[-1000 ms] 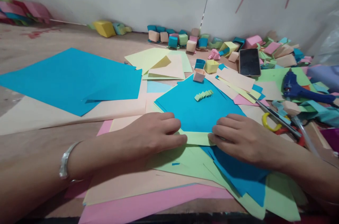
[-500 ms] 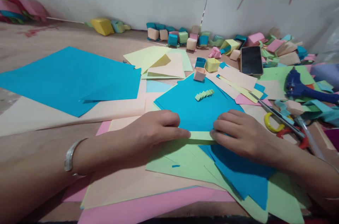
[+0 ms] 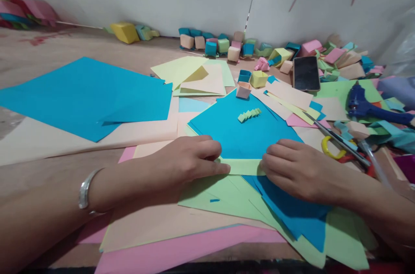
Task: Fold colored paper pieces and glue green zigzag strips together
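Note:
A narrow pale green paper strip (image 3: 245, 167) lies across a blue paper sheet (image 3: 240, 135), with a visible stretch between my two hands. My left hand (image 3: 194, 158) holds the strip's left part, its index finger laid along the strip and the other fingers curled. At the right end, my right hand (image 3: 295, 170) pinches the strip with bent fingers; its thumb is mostly hidden. Just beyond the strip sits a small zigzag-folded green paper piece (image 3: 249, 115). Green paper sheets (image 3: 223, 194) spread below the hands.
Small paper boxes (image 3: 244, 90) stand behind the blue sheet. At right are a phone (image 3: 306, 73), a blue glue gun (image 3: 366, 105), scissors (image 3: 337, 146) and paper scraps. A large blue sheet (image 3: 81, 97) covers the left side. More folded paper pieces (image 3: 210, 48) line the wall.
The strip's visible face looks flatter and more evenly lit than before. My right hand has shifted slightly right and down, and my left index fingertip slightly left and down.

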`<state>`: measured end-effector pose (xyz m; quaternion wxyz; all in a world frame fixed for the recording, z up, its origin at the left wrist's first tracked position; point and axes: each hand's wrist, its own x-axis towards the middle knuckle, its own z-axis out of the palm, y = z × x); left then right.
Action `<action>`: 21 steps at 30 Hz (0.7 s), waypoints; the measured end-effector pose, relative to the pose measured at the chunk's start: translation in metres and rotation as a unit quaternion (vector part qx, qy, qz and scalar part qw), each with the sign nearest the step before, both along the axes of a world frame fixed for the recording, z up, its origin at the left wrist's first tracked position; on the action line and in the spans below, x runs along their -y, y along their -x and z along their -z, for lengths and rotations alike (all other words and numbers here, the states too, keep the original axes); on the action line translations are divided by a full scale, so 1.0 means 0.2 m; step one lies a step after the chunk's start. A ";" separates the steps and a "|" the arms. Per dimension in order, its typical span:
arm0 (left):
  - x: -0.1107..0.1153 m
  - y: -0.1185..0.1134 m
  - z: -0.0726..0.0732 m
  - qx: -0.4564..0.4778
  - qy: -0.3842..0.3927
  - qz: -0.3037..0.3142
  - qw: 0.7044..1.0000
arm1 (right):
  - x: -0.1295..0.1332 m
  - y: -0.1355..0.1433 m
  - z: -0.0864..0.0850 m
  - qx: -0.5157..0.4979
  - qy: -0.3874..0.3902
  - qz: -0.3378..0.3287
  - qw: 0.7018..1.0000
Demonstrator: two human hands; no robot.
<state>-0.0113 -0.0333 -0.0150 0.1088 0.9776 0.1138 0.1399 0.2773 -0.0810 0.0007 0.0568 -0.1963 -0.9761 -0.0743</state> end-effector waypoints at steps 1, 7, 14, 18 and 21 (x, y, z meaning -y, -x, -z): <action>0.00 0.00 0.00 -0.001 0.003 0.003 1.000 | 0.00 0.00 0.00 0.004 -0.006 -0.007 1.000; 0.00 0.00 -0.01 -0.001 0.005 0.015 1.000 | 0.00 0.00 -0.01 0.001 -0.006 -0.002 1.000; -0.01 0.01 -0.03 -0.019 0.001 0.033 0.999 | 0.00 -0.01 -0.02 0.007 0.015 0.014 1.000; -0.01 0.01 -0.03 -0.032 -0.004 0.042 0.999 | 0.01 -0.01 -0.02 0.009 0.046 0.049 0.998; 0.00 0.00 -0.03 -0.031 -0.012 0.035 0.999 | 0.02 0.00 -0.02 0.001 0.060 0.077 0.995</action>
